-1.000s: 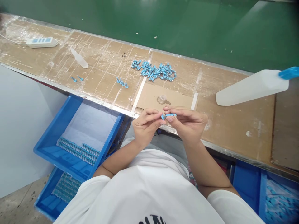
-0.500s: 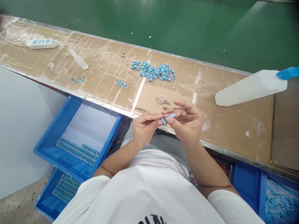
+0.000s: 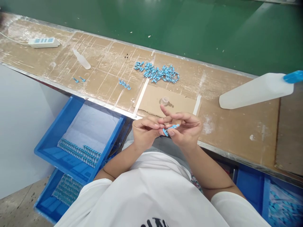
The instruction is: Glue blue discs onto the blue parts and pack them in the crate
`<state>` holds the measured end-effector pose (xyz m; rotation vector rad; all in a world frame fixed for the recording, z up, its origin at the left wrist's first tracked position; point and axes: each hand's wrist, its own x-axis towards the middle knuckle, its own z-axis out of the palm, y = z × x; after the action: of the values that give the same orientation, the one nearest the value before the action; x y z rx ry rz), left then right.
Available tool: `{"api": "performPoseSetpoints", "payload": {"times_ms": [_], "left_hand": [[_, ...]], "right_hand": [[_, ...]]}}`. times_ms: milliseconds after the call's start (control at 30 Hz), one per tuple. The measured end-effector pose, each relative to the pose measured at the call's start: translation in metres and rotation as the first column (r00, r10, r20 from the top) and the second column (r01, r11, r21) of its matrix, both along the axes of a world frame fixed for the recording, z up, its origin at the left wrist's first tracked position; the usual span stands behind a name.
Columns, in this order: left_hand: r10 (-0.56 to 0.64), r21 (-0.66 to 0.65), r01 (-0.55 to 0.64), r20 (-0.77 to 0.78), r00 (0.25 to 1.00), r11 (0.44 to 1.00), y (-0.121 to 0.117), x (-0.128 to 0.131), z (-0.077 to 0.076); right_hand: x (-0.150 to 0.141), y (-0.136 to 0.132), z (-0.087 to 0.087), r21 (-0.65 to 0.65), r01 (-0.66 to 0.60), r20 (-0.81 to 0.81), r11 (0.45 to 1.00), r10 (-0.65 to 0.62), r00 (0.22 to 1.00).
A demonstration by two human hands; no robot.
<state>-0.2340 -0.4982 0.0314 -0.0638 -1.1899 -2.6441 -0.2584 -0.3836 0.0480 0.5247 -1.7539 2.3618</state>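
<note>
A small blue figure on a round blue base point(image 3: 172, 127) is pinched between both hands, just off the bench's front edge. My left hand point(image 3: 147, 130) closes thumb and fingers on the base end. Around the figure's upper part, the thumb and fingers of my right hand point(image 3: 188, 127) are closed, with one finger stretched out to the left. Past the hands, a small clear cup point(image 3: 164, 101) stands on a cardboard sheet point(image 3: 151, 97) beside some wet spots. Farther back lies a heap of small blue pieces point(image 3: 162, 72).
Several blue pieces on bases point(image 3: 124, 84) stand in a row. A small squeeze bottle point(image 3: 81, 60), a power strip point(image 3: 44, 42) and a large white bottle point(image 3: 257, 91) lie on the bench. Blue trays point(image 3: 47, 156) with rows of pieces sit lower left; a blue bin point(image 3: 251, 186) is lower right.
Both hands have come slightly lower, nearer my body, with the figure between them. A finger of my right hand now stretches out to the left over the figure.
</note>
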Motion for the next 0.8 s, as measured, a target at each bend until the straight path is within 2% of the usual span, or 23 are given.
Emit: {"api": "performPoseSetpoints", "payload": {"times_ms": [200, 367, 500, 633, 800], "left_hand": [[-0.010, -0.003, 0.010, 0.024, 1.000, 1.000, -0.002, 0.000, 0.000], [-0.027, 0.013, 0.026, 0.075, 0.997, 1.000, -0.003, -0.001, 0.003], [-0.040, 0.055, 0.034, 0.114, 0.993, 0.998, -0.001, -0.003, 0.004], [-0.051, 0.103, 0.033, 0.183, 0.982, 0.994, 0.001, -0.005, 0.005], [-0.016, 0.092, -0.011, 0.295, 0.955, 0.996, 0.001, -0.006, 0.006]], "right_hand": [[0.000, 0.000, 0.006, 0.054, 0.037, -0.013, 0.998, -0.037, 0.999], [-0.004, 0.003, 0.008, 0.049, 0.018, -0.044, 0.999, -0.016, 0.999], [-0.005, 0.003, 0.008, 0.056, 0.046, 0.025, 0.997, -0.047, 0.999], [-0.004, 0.001, 0.009, 0.050, 0.084, 0.022, 0.995, -0.086, 0.996], [-0.006, 0.000, 0.014, 0.150, 0.119, 0.109, 0.982, -0.136, 0.985]]}}
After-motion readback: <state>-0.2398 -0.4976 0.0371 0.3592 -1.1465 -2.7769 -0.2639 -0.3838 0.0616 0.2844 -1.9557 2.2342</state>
